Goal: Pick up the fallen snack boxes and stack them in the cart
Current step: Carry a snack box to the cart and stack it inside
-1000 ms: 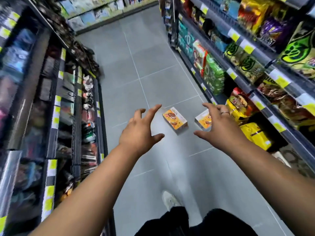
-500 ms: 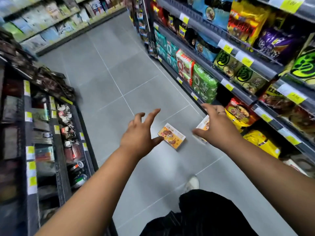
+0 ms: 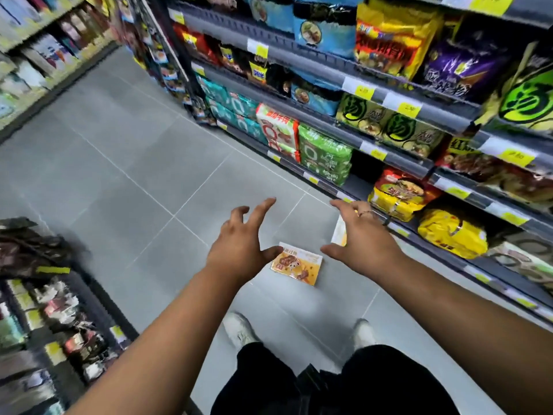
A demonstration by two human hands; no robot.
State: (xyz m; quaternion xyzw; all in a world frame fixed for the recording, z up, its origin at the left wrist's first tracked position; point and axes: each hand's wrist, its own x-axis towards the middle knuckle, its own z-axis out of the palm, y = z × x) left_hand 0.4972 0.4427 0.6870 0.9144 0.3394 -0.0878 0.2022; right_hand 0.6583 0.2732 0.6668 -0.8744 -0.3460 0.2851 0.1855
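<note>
- Snack box flat on floor, below left hand and right hand; second box mostly hidden behind right hand.
- Both hands spread wide, empty.
- Crouch lower, grip long edges, lift level.

I'm seeing grey tiled floor running down the aisle, shelving on my right carrying bright packets, green packs sitting beside a red-and-white pack, yellow bags lying nearer, yellow price tags lining the rails, left shelf showing blurred.
</note>
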